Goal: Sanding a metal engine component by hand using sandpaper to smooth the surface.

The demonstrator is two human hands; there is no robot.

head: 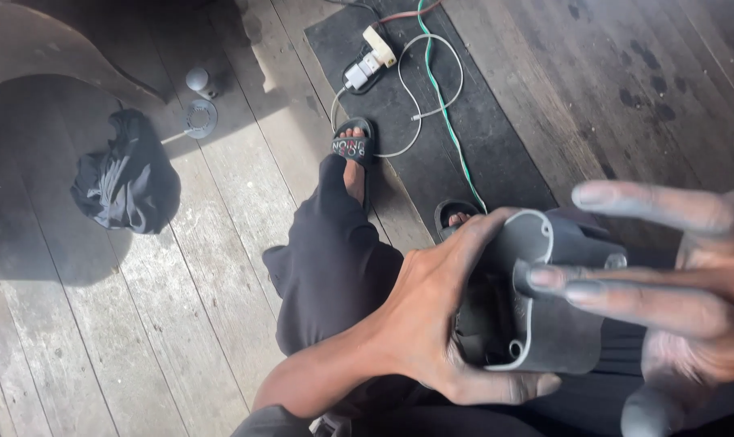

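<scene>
Head cam, looking down, close

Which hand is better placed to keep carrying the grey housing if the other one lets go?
Probably the left hand: its fingers and thumb wrap the grey plastic housing from the open end. The right hand is spread flat, with only its fingertips on the housing's outer wall.

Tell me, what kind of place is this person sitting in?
Probably a rough home workshop or porch: worn wooden plank floor, a plugged-in adapter with loose cables, and grime-dusted hands holding a grey plastic housing.
</scene>
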